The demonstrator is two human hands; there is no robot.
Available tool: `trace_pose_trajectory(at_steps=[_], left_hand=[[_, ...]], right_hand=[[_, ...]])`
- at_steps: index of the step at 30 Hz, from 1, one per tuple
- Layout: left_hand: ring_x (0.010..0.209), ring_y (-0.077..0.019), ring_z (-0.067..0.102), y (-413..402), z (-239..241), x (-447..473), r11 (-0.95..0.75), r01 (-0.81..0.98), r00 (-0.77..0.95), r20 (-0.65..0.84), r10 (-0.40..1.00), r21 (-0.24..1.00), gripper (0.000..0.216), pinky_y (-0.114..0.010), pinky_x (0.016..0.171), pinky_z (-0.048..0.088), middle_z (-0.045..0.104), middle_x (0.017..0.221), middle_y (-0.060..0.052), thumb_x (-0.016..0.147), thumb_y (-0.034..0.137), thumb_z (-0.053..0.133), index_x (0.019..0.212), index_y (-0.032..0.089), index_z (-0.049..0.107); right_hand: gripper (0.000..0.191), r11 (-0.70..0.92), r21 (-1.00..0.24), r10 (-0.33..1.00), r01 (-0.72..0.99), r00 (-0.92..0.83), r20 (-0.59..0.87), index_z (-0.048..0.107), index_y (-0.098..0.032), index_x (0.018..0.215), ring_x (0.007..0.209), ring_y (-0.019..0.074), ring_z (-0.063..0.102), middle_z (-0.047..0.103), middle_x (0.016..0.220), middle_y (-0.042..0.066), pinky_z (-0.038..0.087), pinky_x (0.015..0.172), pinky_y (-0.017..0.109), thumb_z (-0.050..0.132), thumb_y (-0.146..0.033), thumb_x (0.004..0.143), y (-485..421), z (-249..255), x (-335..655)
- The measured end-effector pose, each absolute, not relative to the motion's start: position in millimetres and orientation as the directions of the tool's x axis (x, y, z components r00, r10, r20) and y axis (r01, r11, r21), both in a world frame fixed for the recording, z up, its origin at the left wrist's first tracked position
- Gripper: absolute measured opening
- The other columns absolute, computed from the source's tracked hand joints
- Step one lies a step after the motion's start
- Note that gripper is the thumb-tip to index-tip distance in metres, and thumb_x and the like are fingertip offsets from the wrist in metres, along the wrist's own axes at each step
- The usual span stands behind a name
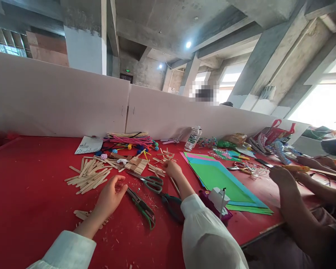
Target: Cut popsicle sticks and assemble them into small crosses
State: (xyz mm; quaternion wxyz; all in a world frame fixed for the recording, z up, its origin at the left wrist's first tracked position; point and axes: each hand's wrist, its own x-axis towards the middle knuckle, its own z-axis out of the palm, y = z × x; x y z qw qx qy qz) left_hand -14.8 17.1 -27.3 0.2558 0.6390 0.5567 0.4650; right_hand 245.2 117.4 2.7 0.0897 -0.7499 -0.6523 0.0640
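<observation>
My left hand (112,196) hovers over the red table with loosely curled fingers, a gap showing between thumb and forefinger and nothing seen in it. Just beside its thumb lies a green-and-black utility knife (142,209). My right hand (173,170) reaches farther out, its fingers pinched together at a small heap of wooden craft sticks (158,170); what they hold is hidden. Between the hands rest scissors (152,184) with grey handles and dark-handled pliers (172,207). A larger pile of craft sticks (88,175) spreads left, near a bundle of sticks (137,165).
Coloured paper sheets (218,179) lie right of my right arm, with a purple box (229,215) at their near edge. A plastic bottle (193,138) and pink pipe cleaners (128,140) stand before the white partition (58,101). Another person's hand (282,177) works at right.
</observation>
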Motion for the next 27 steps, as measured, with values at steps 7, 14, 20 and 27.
trace_pose_trajectory(at_steps=[7, 14, 20, 27], left_hand=[[0.070, -0.0190, 0.062, 18.6, -31.9, -12.2, -0.246, 0.442, -0.034, 0.290, 0.956, 0.863, 0.030, -0.032, 0.065, 0.051, 0.063, 0.074, -0.004, 0.069, 0.044, 0.052, 0.087, 0.020, 0.055], [0.073, -0.0196, 0.062, 18.5, -30.1, -12.9, -0.228, 0.438, -0.052, 0.278, 0.959, 0.870, 0.034, -0.033, 0.066, 0.051, 0.064, 0.081, -0.007, 0.067, 0.045, 0.051, 0.087, 0.018, 0.055], [0.070, -0.0190, 0.062, 17.9, -29.5, -12.2, -0.245, 0.429, -0.043, 0.291, 0.956, 0.869, 0.031, -0.033, 0.064, 0.051, 0.064, 0.081, -0.007, 0.068, 0.043, 0.052, 0.087, 0.018, 0.055], [0.073, -0.0194, 0.062, 16.4, -28.9, -13.1, -0.233, 0.447, -0.018, 0.269, 0.963, 0.864, 0.033, -0.032, 0.066, 0.051, 0.063, 0.080, -0.006, 0.069, 0.044, 0.050, 0.090, 0.019, 0.055]], right_hand=[[0.030, -0.287, -0.228, 0.948, 0.931, 0.310, 0.072, 0.067, -0.018, 0.099, 0.095, 0.0209, 0.061, 0.067, 0.102, 0.011, 0.044, 0.070, 0.025, 0.048, -0.013, 0.077, 142.8, 11.2, 285.1], [0.042, -0.088, -0.261, 0.990, 0.961, 0.113, 0.083, 0.058, -0.028, 0.118, 0.094, 0.0161, 0.061, 0.067, 0.104, 0.004, 0.043, 0.073, 0.022, 0.045, -0.013, 0.080, 149.1, -7.4, 273.0], [0.037, -0.141, -0.253, 0.980, 0.957, 0.172, 0.104, 0.058, -0.026, 0.116, 0.101, 0.0166, 0.057, 0.061, 0.112, 0.005, 0.043, 0.079, 0.023, 0.043, -0.013, 0.084, 151.5, -11.8, 277.4], [0.029, -0.380, -0.234, 0.916, 0.895, 0.400, 0.043, 0.054, -0.016, 0.111, 0.096, 0.0186, 0.056, 0.056, 0.112, 0.008, 0.048, 0.081, 0.040, 0.050, -0.032, 0.087, 149.3, -21.5, 292.0]])
